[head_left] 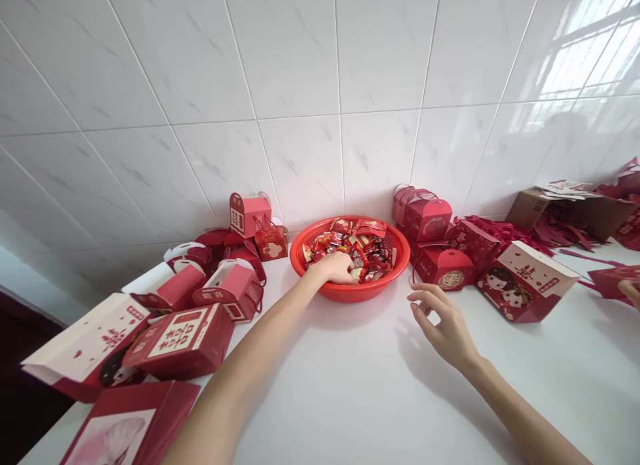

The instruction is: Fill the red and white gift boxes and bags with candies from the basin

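Note:
My left hand (338, 267) reaches over the near rim of a red plastic basket (345, 293), its fingers down among wrapped candies (373, 248). Those fingertips are hidden, so I cannot see whether they grip a candy. The candies are mostly in red wrappers, some with gold or green. To the right of the basket, my right hand (445, 321) hovers above the white table, fingers apart and slightly curled, with nothing in it. Nearest to it are a small red gift box (444, 268) with a round gold pattern and the basket.
Several red and cream gift boxes (183, 338) crowd the left side. On the right stand a cream-topped box (527, 281), red ribbons (505, 231) and an open cardboard carton (530, 208). Another person's hand (631, 291) shows at the right edge. A tiled wall (380, 151) bounds the back.

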The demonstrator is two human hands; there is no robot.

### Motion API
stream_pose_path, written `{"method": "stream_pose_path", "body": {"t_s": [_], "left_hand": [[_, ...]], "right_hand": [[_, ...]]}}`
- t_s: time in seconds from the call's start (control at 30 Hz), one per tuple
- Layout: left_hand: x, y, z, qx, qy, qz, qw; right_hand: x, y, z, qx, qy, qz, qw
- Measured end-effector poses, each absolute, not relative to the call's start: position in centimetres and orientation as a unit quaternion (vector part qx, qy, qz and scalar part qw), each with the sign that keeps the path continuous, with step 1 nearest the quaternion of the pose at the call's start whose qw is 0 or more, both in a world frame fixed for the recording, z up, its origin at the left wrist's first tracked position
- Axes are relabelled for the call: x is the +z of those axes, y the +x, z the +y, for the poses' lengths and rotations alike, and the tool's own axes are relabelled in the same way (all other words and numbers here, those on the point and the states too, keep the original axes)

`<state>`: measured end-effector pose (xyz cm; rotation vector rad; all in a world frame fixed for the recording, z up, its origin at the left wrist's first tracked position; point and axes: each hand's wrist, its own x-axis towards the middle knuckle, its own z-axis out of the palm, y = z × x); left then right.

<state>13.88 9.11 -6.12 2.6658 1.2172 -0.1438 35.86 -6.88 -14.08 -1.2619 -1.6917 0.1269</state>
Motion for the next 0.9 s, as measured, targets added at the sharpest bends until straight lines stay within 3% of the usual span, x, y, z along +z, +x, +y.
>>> {"method": "stream_pose_path", "body": {"t_s": [0.2,0.33,0.4,0.47,0.57,0.63,0.9], "left_hand": [[-6.4,13.8,9.2,0.123,0.853,0.498,0.093],[-6.4,13.4,9.6,0.316,0.788,0.528,0.008],[-6.4,13.2,9.6,0.354,0.768,0.533,-0.032],[-6.5,13.2,9.5,0.292,0.824,0.485,0.014],[-6.6,13.6,9.1,0.038,0.902,0.399,0.159],[-6.7,13.9,9.0,-0.078,0.894,0.402,0.180],[-6.3,14.5,8.7,-0.136,0.890,0.418,0.119]], "right_hand": [[-14.0,36.0,-6.9,0.063,-0.522,-0.696,0.488],[-13.9,36.2,-6.9,0.062,-0.521,-0.696,0.490],[-14.0,36.2,-6.8,0.060,-0.518,-0.697,0.492],[-14.2,36.2,-6.8,0.064,-0.518,-0.698,0.491],[-14.5,36.2,-6.7,0.071,-0.518,-0.701,0.485],[-14.6,36.2,-6.6,0.068,-0.516,-0.704,0.483],[-14.7,36.4,-6.5,0.072,-0.518,-0.711,0.470]]}}
